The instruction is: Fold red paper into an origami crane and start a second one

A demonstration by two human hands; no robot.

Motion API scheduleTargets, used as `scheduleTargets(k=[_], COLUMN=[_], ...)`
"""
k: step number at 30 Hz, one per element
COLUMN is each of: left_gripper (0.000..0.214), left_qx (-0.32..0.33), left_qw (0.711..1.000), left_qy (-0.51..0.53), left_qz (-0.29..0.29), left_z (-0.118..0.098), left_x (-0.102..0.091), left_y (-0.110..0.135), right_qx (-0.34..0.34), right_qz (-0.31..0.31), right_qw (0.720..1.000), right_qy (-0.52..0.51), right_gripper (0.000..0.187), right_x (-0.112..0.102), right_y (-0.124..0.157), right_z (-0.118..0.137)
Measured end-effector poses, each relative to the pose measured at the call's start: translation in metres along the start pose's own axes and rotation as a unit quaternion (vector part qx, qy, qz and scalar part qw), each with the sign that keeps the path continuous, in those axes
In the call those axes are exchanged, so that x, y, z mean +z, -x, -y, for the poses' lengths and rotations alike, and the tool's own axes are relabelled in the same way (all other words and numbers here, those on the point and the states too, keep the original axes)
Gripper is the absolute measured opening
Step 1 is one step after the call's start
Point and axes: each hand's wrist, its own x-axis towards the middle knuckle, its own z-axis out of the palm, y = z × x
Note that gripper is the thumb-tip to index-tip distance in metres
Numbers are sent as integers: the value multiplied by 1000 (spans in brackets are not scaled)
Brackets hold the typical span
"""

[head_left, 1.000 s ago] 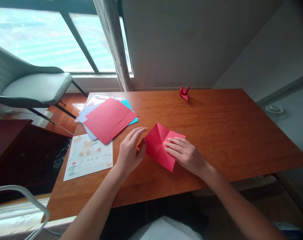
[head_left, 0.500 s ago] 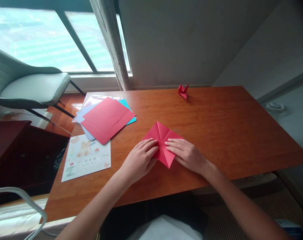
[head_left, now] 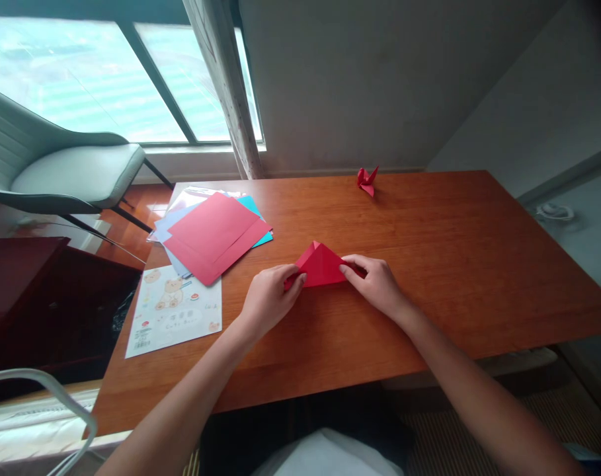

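A red sheet of origami paper (head_left: 322, 268), bent into a triangle with its point away from me, is held just over the table in front of me. My left hand (head_left: 272, 291) pinches its left corner between thumb and fingers. At the right corner, my right hand (head_left: 374, 281) grips the paper the same way, thumb on the near side. Farther back on the table stands a small folded red paper crane (head_left: 367, 182).
Red sheets (head_left: 213, 235) lie on a pile of blue and pale papers at the table's left. A white cover with a bear drawing (head_left: 176, 317) lies nearer me. The wooden table (head_left: 453, 264) reaches toward the wall; a chair (head_left: 77, 175) stands by the window.
The red paper went from a flat, creased square to a folded triangle, its near corner no longer pointing toward me. Both hands shifted from lying on it to pinching its side corners.
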Motion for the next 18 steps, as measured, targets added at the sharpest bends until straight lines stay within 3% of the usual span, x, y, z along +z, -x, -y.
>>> scheduleTargets(k=[5, 9, 13, 18], left_gripper=[23, 40, 53, 66], left_qx=[-51, 6, 99, 98], left_qw=[998, 994, 991, 989], left_qy=[-1, -68, -75, -111], left_qz=[-37, -81, -42, 16], left_z=[-2, -15, -37, -46], left_x=[1, 3, 13, 33], left_y=[-13, -7, 7, 8], right_qx=[44, 55, 55, 43], right_qz=[-19, -11, 1, 16], right_qw=[998, 994, 990, 985], right_qy=[43, 91, 128, 166], right_gripper=[23, 24, 22, 18], right_x=[9, 12, 13, 11], right_y=[-17, -23, -24, -23], right_z=[-3, -3, -1, 1])
